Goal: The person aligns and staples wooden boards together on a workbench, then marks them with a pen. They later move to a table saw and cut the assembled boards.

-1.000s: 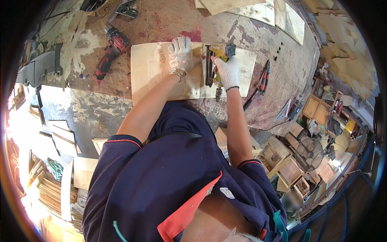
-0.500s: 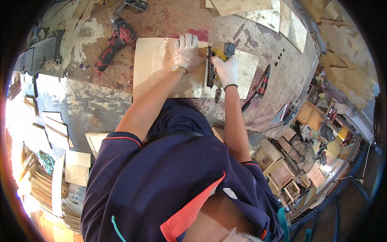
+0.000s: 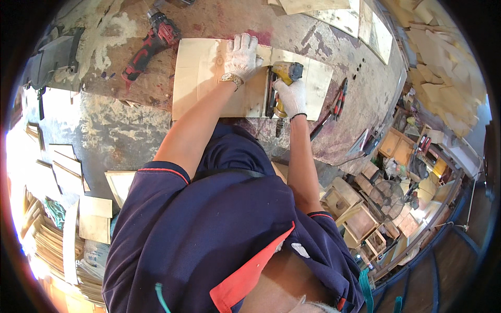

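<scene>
A pale plywood panel [image 3: 201, 78] lies flat on the worn workbench in front of me. My left hand [image 3: 241, 58], in a white knit glove, rests on its far middle part with the fingers stretched out. In my right hand [image 3: 293, 98], also gloved, is a yellow and black air nailer [image 3: 286, 70]. The fingers wrap round its grip. Its long black magazine [image 3: 270, 94] lies over the panel, right of a seam, and the hose fitting [image 3: 279, 127] sticks out past the near edge. Whether the nailer's nose touches the wood, I cannot tell.
A red and black cordless drill [image 3: 151, 47] lies left of the panel. Red-handled pliers [image 3: 340, 99] and a dark tool [image 3: 320, 126] lie to the right. More boards [image 3: 334, 18] are at the back right. A fan [image 3: 386, 194] stands among wooden boxes at the lower right.
The nailer has come nearer to me along the panel, with my right hand still round it. My left hand stays on the panel. The whole view has shifted a little.
</scene>
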